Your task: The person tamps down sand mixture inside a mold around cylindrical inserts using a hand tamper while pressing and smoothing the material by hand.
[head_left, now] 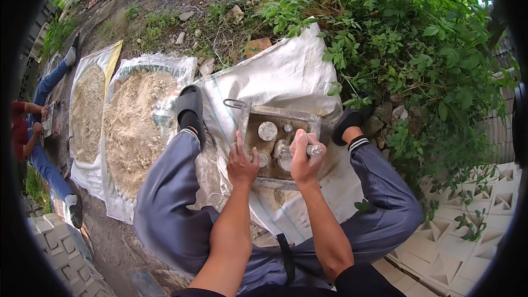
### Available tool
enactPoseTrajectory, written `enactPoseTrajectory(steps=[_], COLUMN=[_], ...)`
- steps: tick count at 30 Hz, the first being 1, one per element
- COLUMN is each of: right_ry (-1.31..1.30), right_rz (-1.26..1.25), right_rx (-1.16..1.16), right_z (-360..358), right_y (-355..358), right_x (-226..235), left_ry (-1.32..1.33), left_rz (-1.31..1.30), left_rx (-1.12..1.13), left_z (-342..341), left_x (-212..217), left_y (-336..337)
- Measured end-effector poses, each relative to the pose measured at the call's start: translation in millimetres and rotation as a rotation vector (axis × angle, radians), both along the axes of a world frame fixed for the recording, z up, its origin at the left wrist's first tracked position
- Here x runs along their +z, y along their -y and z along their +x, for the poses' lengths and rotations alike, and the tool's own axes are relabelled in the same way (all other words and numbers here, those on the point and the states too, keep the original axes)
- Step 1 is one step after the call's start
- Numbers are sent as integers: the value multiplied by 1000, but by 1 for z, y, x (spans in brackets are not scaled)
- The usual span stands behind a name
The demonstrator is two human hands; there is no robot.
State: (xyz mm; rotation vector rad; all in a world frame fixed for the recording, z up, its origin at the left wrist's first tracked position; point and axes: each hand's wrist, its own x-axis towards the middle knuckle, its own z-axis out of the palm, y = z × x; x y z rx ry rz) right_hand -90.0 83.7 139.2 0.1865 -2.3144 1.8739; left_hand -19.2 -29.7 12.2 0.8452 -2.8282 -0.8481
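Observation:
Between my legs lies a rectangular mould frame with a wire loop at its far left corner. Packed sandy material and several round pale discs, one of them a large disc, show inside it. My left hand rests over the frame's left side, fingers stretched out and holding nothing. Over the right half of the frame, my right hand is closed around a tool's thick, dusty handle. A blocky pale piece next to this fist may be the tool's head; the fist partly hides it.
Under the frame spreads a white woven sack. To the left, sacks bear heaps of pale powder. Another person sits at far left. Leafy plants crowd the right, above patterned cream blocks. My sandalled feet flank the frame.

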Motion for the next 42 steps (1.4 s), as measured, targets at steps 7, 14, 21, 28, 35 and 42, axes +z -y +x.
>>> enactPoseTrajectory(steps=[7,14,21,28,35,42], right_ry=[-83,93,19,135,76,-10], right_rz=[145,44,-30,-89,-140,-122], right_rx=[-48,-126,-124,-224,-216,-376], right_z=[-4,0,-4,7,5,10], right_y=[0,0,4,2,-2,0], right_x=[-5,-11,6,-2,8,0], left_ry=[4,-27,-29,-48,-41,-22], left_rz=[14,-9,-32,-12,-37,-44], left_rx=[-12,-2,10,-5,-9,-26], left_z=[-3,-4,-6,-3,-6,-4], left_x=[3,3,-1,-3,-2,0], left_y=[-5,-6,-3,-4,-2,-6])
